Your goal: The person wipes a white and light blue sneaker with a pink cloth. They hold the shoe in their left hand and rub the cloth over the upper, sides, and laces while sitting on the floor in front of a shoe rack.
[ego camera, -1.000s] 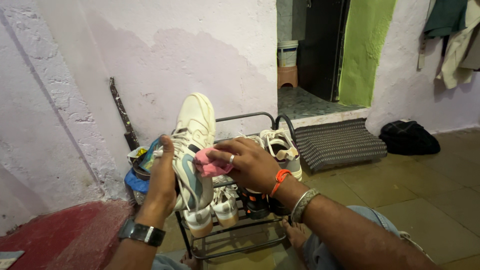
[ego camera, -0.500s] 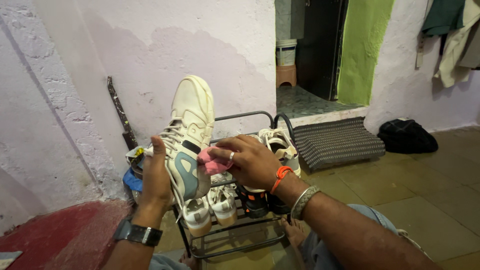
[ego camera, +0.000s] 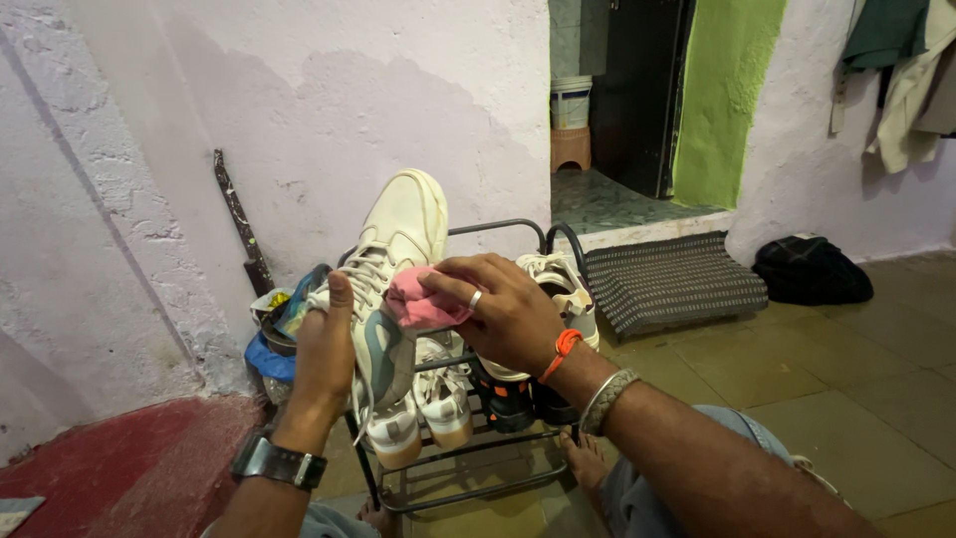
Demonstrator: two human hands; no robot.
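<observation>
My left hand (ego camera: 324,359) grips a cream sneaker (ego camera: 398,249) with a teal side patch, held toe-up in front of me. My right hand (ego camera: 503,314) presses a pink cloth (ego camera: 420,304) against the sneaker's side, just above the teal patch. A watch sits on my left wrist; an orange thread and a metal bangle are on my right. Under the hands stands a black metal shoe rack (ego camera: 498,231) with more pale sneakers (ego camera: 443,399) and a dark shoe on it.
A pale plastered wall rises behind the rack. A stick (ego camera: 239,224) leans on it, above a blue-and-dark bundle (ego camera: 269,354). A grey doormat (ego camera: 672,279) and a dark bag (ego camera: 812,271) lie right, by a doorway holding a white bucket (ego camera: 572,102). Clothes hang top right.
The sneaker dropped a little and tilted right from its high point half a second ago. My right hand slid the pink cloth upward along its side.
</observation>
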